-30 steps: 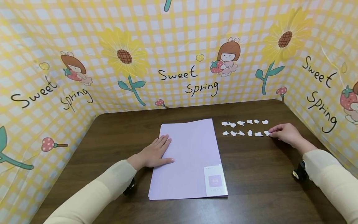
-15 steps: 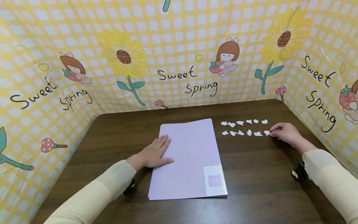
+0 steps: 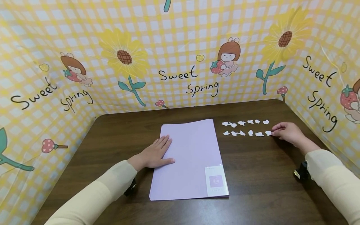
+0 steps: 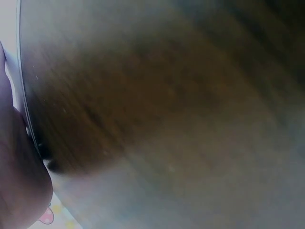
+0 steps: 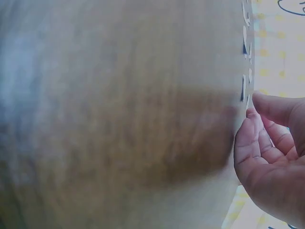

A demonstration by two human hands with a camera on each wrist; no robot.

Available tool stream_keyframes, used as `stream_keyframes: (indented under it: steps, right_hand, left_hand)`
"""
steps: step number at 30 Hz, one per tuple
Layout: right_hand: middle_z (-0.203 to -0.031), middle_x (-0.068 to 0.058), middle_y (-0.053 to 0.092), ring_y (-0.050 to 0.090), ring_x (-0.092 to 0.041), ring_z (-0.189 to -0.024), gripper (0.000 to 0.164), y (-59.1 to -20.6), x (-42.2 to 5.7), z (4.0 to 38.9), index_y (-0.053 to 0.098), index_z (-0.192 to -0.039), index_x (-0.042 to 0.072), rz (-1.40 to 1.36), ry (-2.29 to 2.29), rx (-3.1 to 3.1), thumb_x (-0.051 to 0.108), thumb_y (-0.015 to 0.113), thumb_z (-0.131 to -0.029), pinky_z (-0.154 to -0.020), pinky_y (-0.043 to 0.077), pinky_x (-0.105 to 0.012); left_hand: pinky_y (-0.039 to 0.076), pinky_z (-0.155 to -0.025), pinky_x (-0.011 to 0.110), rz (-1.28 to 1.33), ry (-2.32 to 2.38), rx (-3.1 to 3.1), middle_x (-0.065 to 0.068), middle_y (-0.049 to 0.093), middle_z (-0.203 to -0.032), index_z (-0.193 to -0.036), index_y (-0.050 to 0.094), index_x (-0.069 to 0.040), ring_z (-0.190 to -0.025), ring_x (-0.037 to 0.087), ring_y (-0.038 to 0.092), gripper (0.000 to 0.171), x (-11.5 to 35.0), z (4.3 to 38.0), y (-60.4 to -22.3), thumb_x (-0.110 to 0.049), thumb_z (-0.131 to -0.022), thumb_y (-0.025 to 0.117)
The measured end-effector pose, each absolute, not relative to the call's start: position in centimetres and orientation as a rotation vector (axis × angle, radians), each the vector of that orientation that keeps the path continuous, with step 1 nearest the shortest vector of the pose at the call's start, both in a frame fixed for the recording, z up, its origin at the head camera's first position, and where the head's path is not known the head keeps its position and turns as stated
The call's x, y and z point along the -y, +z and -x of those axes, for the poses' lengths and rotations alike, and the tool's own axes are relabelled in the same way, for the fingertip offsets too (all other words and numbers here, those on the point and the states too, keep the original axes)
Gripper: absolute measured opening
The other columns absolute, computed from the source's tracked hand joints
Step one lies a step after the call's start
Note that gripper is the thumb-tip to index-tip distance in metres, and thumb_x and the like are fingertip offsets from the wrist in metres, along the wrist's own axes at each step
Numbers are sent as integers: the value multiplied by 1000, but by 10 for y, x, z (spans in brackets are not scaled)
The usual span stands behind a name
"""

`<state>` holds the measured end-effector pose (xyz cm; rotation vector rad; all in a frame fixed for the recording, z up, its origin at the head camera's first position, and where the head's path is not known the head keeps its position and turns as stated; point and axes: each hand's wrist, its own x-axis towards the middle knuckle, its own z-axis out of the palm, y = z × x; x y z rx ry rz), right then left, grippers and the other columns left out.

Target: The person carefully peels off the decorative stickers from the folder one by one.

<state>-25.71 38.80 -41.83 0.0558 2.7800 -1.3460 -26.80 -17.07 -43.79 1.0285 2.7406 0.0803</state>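
Note:
A pale lilac stack of paper sheets (image 3: 191, 150) lies on the table, with a clear packet with a label (image 3: 216, 181) at its lower right corner. My left hand (image 3: 154, 153) rests flat on the stack's left edge, fingers spread. Right of the stack, small torn white scraps of paper (image 3: 250, 132) lie in two rows. At the right end of the nearer row my right hand (image 3: 288, 134) pinches the edge of the last white scrap (image 3: 268, 133) between thumb and fingertips. In the right wrist view the thumb (image 5: 276, 106) and curled fingers nearly meet beside the scraps.
A dark brown wooden table (image 3: 253, 175) carries everything. Yellow checked cloth (image 3: 174, 56) with sunflowers and lettering hangs around its back and sides. Small black wrist cameras (image 3: 301, 171) sit beneath both cream sleeves.
Almost nothing differs. My right hand has shifted very slightly at the end of the nearer row, and my left hand keeps its place on the stack.

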Motion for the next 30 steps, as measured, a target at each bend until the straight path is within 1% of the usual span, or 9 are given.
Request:
stream_keyframes:
  steps: [6, 12, 19, 23, 26, 27, 28, 30]
  right_hand:
    - [-93, -13, 64, 60, -4, -73, 42, -415, -389, 257, 47, -120, -18, -67, -1385, -2780, 6, 66, -91, -66, 54, -25]
    - [-100, -14, 65, 62, -5, -76, 43, -407, -382, 257, 48, -122, -16, -42, -1412, -2795, 12, 64, -94, -69, 55, -27]
    - [-114, -23, 58, 62, -5, -83, 47, -390, -363, 257, 46, -127, -13, -14, -1463, -2788, 21, 60, -98, -74, 55, -28]
    - [-116, -26, 56, 60, 1, -81, 46, -380, -346, 257, 47, -127, -13, 35, -1510, -2799, 21, 59, -99, -76, 55, -28]
    - [-117, -28, 56, 57, 5, -81, 43, -374, -329, 258, 48, -126, -13, 105, -1525, -2815, 20, 58, -99, -75, 54, -23]
    - [-117, -28, 56, 57, 5, -82, 43, -372, -323, 258, 48, -126, -12, 129, -1515, -2828, 20, 58, -99, -75, 54, -22]
    - [-118, -28, 56, 59, -1, -86, 43, -370, -317, 259, 48, -126, -12, 155, -1505, -2839, 21, 58, -99, -74, 53, -21]
    - [-120, -27, 56, 62, -13, -95, 44, -366, -304, 258, 50, -126, -9, 191, -1456, -2873, 25, 58, -99, -78, 52, -25]
  left_hand:
    - [6, -115, 51, -1067, 130, -2759, 20, 2, -160, -155, 10, 1, -147, 35, 1, 99, 172, 270, -442, -72, -92, 34]
    - [6, -115, 50, -1065, 137, -2756, 19, 2, -161, -155, 9, -1, -147, 34, 1, 98, 173, 271, -442, -71, -92, 36]
    - [7, -115, 52, -1085, 187, -2800, 21, 5, -160, -154, 12, 1, -146, 37, 5, 97, 175, 277, -431, -69, -93, 39]
    - [4, -116, 50, -1092, 248, -2814, 19, 3, -161, -155, 10, -1, -147, 34, 2, 93, 171, 279, -424, -66, -95, 40]
    - [3, -116, 47, -1125, 276, -2842, 13, 2, -162, -156, 11, -5, -147, 29, 1, 91, 166, 280, -419, -66, -95, 40]
    - [3, -116, 46, -1136, 278, -2857, 12, 2, -162, -156, 12, -6, -147, 28, 1, 90, 164, 280, -416, -66, -95, 40]
    - [3, -116, 45, -1149, 280, -2879, 11, 4, -162, -156, 15, -6, -147, 28, 3, 89, 161, 280, -415, -66, -95, 41]
    - [4, -117, 45, -1163, 270, -2924, 8, 7, -162, -156, 18, -8, -147, 27, 5, 88, 157, 281, -410, -67, -94, 41]
